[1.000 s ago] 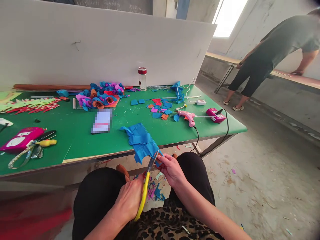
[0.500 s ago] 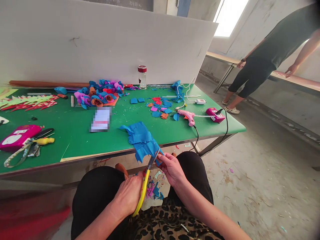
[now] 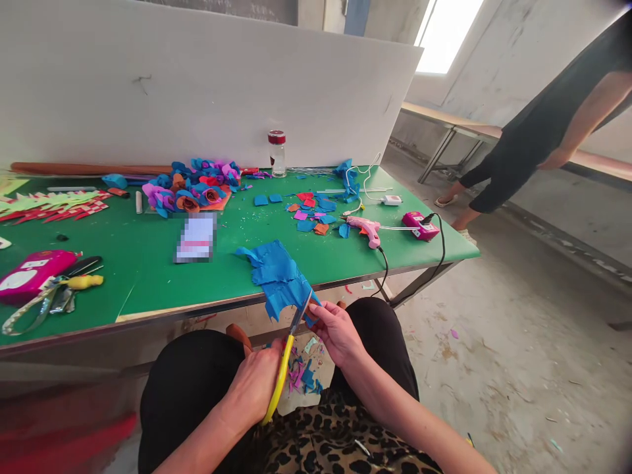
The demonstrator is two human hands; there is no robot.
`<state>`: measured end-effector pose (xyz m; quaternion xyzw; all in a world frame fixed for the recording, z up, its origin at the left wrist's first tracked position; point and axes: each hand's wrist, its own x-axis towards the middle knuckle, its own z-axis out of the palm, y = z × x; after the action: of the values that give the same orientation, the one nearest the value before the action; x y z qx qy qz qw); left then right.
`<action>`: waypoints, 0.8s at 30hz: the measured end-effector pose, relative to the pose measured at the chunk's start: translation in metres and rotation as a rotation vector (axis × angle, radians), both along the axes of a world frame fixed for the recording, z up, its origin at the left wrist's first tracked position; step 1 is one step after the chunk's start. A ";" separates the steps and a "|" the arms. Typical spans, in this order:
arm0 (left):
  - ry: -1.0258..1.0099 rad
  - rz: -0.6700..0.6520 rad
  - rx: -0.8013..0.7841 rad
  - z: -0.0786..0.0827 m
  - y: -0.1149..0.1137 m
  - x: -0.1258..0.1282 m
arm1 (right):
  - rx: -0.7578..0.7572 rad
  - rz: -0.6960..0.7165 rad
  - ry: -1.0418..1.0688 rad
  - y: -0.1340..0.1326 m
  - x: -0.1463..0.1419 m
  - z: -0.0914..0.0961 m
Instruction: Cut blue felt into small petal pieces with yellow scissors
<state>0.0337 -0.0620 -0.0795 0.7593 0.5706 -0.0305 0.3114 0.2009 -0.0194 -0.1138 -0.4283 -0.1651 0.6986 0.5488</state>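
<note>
My left hand (image 3: pixel 257 378) is wrapped round the yellow handles of a pair of scissors (image 3: pixel 282 378), blades pointing up and away from me. Between thumb and fingers, my right hand (image 3: pixel 336 329) pinches the near right corner of a sheet of blue crepe paper (image 3: pixel 281 276). A small brownish bit shows at those fingertips; what it is I cannot make out. The blades lie across the paper's corner, close to my right fingers. Creased and ragged along its near side, the sheet rests partly on the green table (image 3: pixel 237 230) and hangs over its front edge.
Paper flowers (image 3: pixel 192 187), a blurred-out phone (image 3: pixel 196 237), a lidded jar (image 3: pixel 277 155), cut paper pieces (image 3: pixel 311 214) and a pink glue gun (image 3: pixel 364 230) with a cord occupy the table. Keys (image 3: pixel 64 296) lie left. A white board (image 3: pixel 212 85) stands behind. Another person (image 3: pixel 538 138) is at the right.
The view has shifted slightly, so the table sits a little further left. The other person's arm and legs have changed position. My hands, scissors and paper stay nearly the same.
</note>
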 end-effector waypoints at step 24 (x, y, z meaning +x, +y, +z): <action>0.066 -0.075 -0.011 0.011 0.011 -0.007 | 0.026 0.058 -0.052 0.000 0.008 0.008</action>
<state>0.0268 -0.0509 -0.0681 0.7770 0.5516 -0.0703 0.2951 0.2090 -0.0191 -0.1057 -0.4345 -0.2007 0.7006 0.5293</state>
